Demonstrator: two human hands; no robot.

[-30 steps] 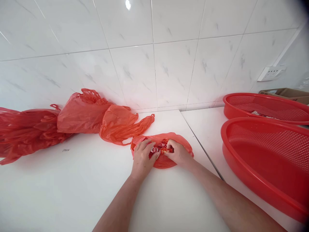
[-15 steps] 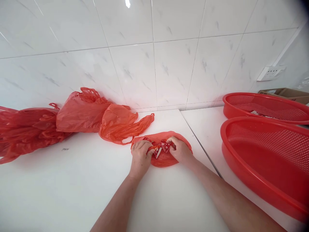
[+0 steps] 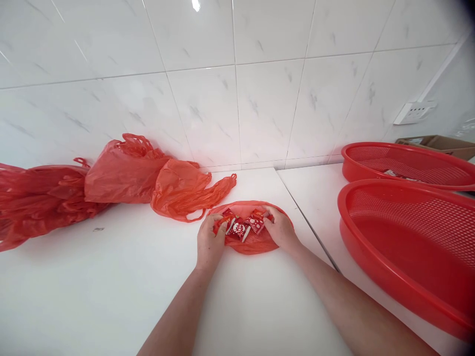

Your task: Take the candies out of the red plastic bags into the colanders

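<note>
A thin red plastic bag (image 3: 256, 245) lies opened on the white table, with several small red-and-white packets (image 3: 239, 229) inside it. My left hand (image 3: 211, 237) is at the bag's left side, thumb and fingers closed on a red packet (image 3: 227, 217). At the right side, my right hand (image 3: 278, 227) pinches a dotted red packet (image 3: 256, 223) by its right edge. The packets in the middle rest against one another between my hands.
Filled and crumpled red plastic bags (image 3: 122, 173) lie along the tiled wall at the left. Two red perforated baskets (image 3: 393, 272) stand at the right, the farther one (image 3: 408, 163) holding some small items. A cardboard box (image 3: 441, 144) sits behind them.
My left hand has shifted left, uncovering more of the packets in the middle. My right hand has moved slightly right with the dotted packet. White lettering on a middle packet now shows.
</note>
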